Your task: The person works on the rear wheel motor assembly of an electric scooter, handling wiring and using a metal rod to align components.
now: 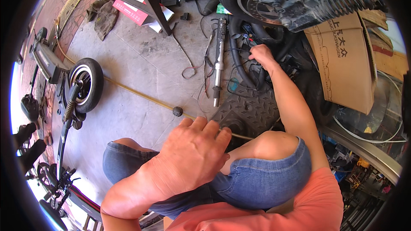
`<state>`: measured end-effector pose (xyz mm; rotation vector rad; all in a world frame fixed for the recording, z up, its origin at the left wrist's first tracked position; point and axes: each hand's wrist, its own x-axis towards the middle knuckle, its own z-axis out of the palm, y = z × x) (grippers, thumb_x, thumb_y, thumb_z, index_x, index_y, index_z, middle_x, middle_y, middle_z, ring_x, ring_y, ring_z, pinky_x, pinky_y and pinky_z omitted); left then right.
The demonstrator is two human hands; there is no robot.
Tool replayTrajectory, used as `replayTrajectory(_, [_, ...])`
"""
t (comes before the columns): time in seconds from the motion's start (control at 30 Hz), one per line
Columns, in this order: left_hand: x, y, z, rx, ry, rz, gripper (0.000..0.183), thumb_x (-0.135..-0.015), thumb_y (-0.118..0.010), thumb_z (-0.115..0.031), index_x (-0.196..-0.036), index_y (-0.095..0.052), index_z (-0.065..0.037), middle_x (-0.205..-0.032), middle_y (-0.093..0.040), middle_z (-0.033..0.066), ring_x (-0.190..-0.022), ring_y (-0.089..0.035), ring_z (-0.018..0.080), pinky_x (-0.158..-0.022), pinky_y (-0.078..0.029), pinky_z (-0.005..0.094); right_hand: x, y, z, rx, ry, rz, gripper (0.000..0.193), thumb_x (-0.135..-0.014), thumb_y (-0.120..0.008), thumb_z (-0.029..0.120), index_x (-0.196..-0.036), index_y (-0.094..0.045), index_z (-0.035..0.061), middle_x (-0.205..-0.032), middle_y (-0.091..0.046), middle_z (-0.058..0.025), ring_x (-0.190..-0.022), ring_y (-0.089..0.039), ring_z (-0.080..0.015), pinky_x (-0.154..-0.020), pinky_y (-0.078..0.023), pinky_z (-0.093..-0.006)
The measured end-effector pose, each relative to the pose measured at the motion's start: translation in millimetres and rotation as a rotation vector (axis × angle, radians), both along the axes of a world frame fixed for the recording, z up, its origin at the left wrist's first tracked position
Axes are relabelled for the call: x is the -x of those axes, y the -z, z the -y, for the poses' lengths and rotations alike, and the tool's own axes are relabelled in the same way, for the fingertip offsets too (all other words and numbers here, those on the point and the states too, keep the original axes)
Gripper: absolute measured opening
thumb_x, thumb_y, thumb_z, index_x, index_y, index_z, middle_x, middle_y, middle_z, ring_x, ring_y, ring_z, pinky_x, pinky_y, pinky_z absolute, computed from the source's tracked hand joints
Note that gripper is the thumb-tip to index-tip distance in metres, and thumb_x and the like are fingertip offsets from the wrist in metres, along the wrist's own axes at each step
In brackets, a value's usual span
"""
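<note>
My right hand (261,55) reaches forward among black tubes and tangled wires, its fingers pinched at a thin black wire (240,50). Beside it curves a black rubber tube (236,57). Small coloured wires (247,32) lie just beyond the fingertips. My left hand (195,152) hovers over my knees with its fingers curled down; their tips and anything inside are hidden. A black and silver tube-shaped strut (219,55) lies on the floor between the hands' reach and several loose thin cables (188,66).
A wheel with a brake disc and coil spring (342,8) overhangs at the upper right, above a cardboard box (342,55). A yellowish hose (137,96) crosses the floor by a black round knob (177,111). A scooter (85,84) stands left; a metal-legged stand (155,6) is ahead.
</note>
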<state>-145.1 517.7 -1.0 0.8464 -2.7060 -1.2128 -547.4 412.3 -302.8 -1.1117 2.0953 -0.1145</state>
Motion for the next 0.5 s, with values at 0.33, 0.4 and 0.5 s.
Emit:
replayTrajectory(0.33, [-10,-2,-3,-0.021,-0.023,0.121,0.033,-0.087,-0.075,-0.022,-0.112,-0.067,-0.002,-0.096,-0.066,0.0119,-0.094,-0.065,0.0308,-0.082,-0.05,0.0418,-68,-4,40,-0.013,0.269,-0.357,0.036,-0.09,-0.074,0.035,-0.115,-0.08,0.0115,-0.125,-0.075,-0.0166,-0.119,-0.07,-0.0384,-0.098,-0.057,-0.047])
replayTrajectory(0.4, [-11,-3,-3,-0.026,-0.059,0.113,0.038,-0.084,-0.073,-0.017,-0.118,-0.065,-0.002,-0.097,-0.066,0.0126,-0.093,-0.065,0.0323,-0.081,-0.051,0.0435,-71,-17,38,-0.014,0.285,-0.452,0.033,-0.09,-0.074,0.036,-0.114,-0.08,0.0142,-0.126,-0.075,-0.015,-0.118,-0.071,-0.036,-0.097,-0.058,-0.0461])
replayTrajectory(0.5, [-18,-7,0,-0.019,-0.11,0.13,0.038,-0.084,-0.074,-0.018,-0.118,-0.066,-0.003,-0.097,-0.066,0.0128,-0.094,-0.066,0.0328,-0.083,-0.051,0.0438,-70,-21,35,0.004,0.247,-0.512,0.032,-0.09,-0.073,0.037,-0.113,-0.081,0.0153,-0.124,-0.076,-0.0139,-0.117,-0.072,-0.035,-0.096,-0.058,-0.0462])
